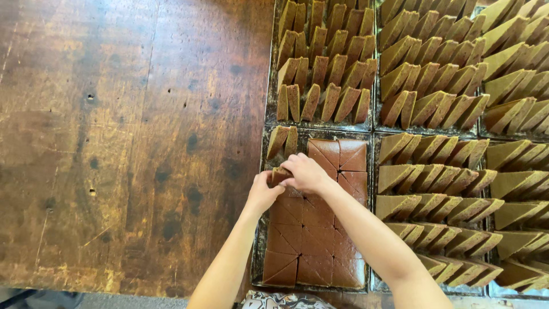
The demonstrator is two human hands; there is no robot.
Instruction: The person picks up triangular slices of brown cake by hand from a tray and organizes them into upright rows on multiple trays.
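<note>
A dark metal tray (262, 150) holds a flat brown slab cut into triangular pieces (311, 240). Two triangles (281, 141) stand on edge at its far left corner. My left hand (264, 191) and my right hand (305, 173) meet over the tray's left side, both pinching one brown triangle (280, 172) that is lifted partly from the slab. The fingers hide most of that piece.
Several more trays (374, 74) to the right and beyond are filled with rows of triangles standing on edge. A worn dark wooden table (126, 143) spreads to the left. Its near edge runs along the bottom, with patterned cloth (283, 300) below.
</note>
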